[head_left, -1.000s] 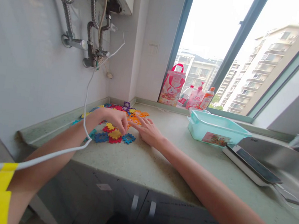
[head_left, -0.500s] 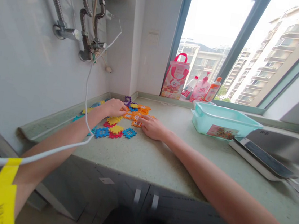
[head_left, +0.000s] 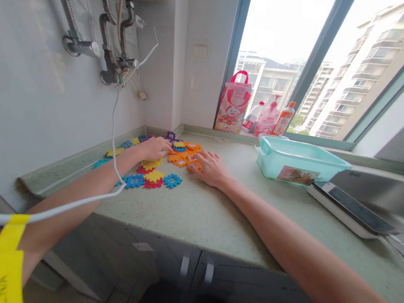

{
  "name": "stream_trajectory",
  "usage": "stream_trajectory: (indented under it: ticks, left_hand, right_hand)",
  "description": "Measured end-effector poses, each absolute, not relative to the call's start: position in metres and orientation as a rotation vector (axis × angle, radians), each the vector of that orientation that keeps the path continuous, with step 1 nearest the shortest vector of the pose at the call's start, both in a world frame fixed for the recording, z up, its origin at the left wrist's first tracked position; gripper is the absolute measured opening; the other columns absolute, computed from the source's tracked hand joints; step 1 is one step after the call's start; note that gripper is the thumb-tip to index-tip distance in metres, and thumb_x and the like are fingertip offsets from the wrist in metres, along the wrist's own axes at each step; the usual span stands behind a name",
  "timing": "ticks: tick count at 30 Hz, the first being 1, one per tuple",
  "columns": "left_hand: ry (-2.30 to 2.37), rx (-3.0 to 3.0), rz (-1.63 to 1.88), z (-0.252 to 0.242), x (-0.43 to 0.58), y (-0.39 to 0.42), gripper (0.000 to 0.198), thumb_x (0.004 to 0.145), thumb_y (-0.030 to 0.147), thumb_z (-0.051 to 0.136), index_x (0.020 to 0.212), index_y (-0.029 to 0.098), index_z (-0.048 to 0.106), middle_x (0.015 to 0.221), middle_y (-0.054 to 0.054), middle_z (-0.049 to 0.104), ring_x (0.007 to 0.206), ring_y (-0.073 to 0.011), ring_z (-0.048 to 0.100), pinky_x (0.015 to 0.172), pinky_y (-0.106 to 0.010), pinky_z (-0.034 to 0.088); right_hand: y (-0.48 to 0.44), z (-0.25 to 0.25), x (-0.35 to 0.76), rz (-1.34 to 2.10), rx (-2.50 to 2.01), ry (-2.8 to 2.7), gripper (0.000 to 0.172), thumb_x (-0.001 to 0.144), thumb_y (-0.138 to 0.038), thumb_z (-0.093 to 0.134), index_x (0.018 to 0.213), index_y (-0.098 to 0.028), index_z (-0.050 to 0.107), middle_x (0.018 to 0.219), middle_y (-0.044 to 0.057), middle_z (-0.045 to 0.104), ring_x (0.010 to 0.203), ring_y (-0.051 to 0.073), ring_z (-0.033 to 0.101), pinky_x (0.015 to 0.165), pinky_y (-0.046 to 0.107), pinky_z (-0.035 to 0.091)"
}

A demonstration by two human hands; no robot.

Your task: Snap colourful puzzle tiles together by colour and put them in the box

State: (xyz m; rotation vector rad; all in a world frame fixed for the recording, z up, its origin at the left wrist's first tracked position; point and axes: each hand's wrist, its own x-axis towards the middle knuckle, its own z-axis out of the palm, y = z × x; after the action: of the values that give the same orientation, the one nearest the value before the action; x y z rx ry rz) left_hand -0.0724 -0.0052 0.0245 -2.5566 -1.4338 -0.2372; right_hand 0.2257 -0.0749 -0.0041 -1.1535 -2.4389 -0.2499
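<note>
On the counter lies a spread of toothed plastic gear pieces in several colours. My left hand [head_left: 156, 149] reaches across them, fingers loosely stretched and tips down at the left edge of the orange gear pieces [head_left: 178, 158]. From the other side my right hand [head_left: 211, 168] rests its spread fingertips on the right end of the same orange group. Nearer to me lie a yellow gear piece [head_left: 154, 176], a blue square gear piece [head_left: 172, 181] and another blue one [head_left: 134, 181]. A purple piece [head_left: 170, 136] sits behind. My left hand and forearm hide part of the pile.
A turquoise plastic basin [head_left: 304, 156] stands at right, beside a phone [head_left: 359, 210] on a white box and a metal sink [head_left: 399, 195]. A pink bag [head_left: 234, 107] and bottles line the windowsill. A white cable [head_left: 70, 206] crosses over my left forearm.
The orange pieces lie closer together between my hands. My right hand has shifted slightly, its fingers still on them. The whole view has moved a little.
</note>
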Motion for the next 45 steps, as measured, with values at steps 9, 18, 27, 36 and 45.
stream_trajectory:
  ticks: [9, 18, 27, 36, 45]
  left_hand:
    - [-1.216, -2.793, -0.477, 0.022, -0.038, -0.020, 0.052, 0.083, 0.012, 0.046, 0.117, 0.027, 0.082, 0.148, 0.001, 0.065, 0.140, -0.0197, 0.056, 0.125, -0.035, 0.037]
    - [-1.555, -2.660, -0.169, 0.012, -0.034, -0.014, 0.061, 0.097, 0.033, 0.042, 0.155, 0.019, 0.055, 0.159, -0.008, 0.054, 0.144, -0.0258, 0.054, 0.122, -0.037, 0.039]
    - [-1.611, -2.381, -0.191, 0.017, -0.059, -0.019, 0.060, 0.099, 0.051, 0.044, 0.154, 0.029, 0.055, 0.146, -0.008, 0.066, 0.130, -0.0309, 0.063, 0.112, -0.044, 0.045]
    - [-1.670, -2.658, -0.228, 0.036, 0.024, 0.038, 0.061, 0.100, 0.049, 0.035, 0.150, 0.021, 0.057, 0.160, -0.011, 0.052, 0.149, -0.0254, 0.046, 0.123, -0.037, 0.033]
    - [-1.962, -2.568, -0.104, 0.009, 0.091, 0.071, 0.088, 0.093, 0.075, 0.037, 0.160, 0.018, 0.044, 0.168, -0.024, 0.035, 0.155, -0.0427, 0.035, 0.121, -0.060, 0.030]
  right_hand:
    - [-0.073, -0.006, 0.225, -0.196, -1.086, -2.432, 0.056, 0.102, -0.063, 0.052, 0.145, -0.028, 0.060, 0.155, 0.011, 0.055, 0.138, 0.034, 0.052, 0.118, 0.058, 0.032]
    - [-0.065, -0.005, 0.213, 0.063, -1.071, -2.630, 0.057, 0.104, -0.068, 0.042, 0.146, -0.035, 0.062, 0.154, 0.008, 0.056, 0.148, 0.034, 0.043, 0.121, 0.063, 0.030]
    - [-0.052, -0.001, 0.240, -0.035, -1.199, -2.593, 0.048, 0.103, -0.061, 0.047, 0.126, -0.027, 0.072, 0.134, 0.010, 0.069, 0.131, 0.029, 0.058, 0.113, 0.049, 0.039]
    - [-0.044, 0.005, 0.285, -0.100, -1.368, -2.424, 0.052, 0.110, -0.058, 0.033, 0.138, -0.030, 0.066, 0.145, 0.012, 0.064, 0.139, 0.032, 0.053, 0.120, 0.069, 0.023]
    - [-0.027, -0.004, 0.301, 0.139, -1.302, -2.386, 0.052, 0.108, -0.059, 0.038, 0.142, -0.029, 0.062, 0.148, 0.010, 0.062, 0.137, 0.027, 0.057, 0.118, 0.048, 0.038]
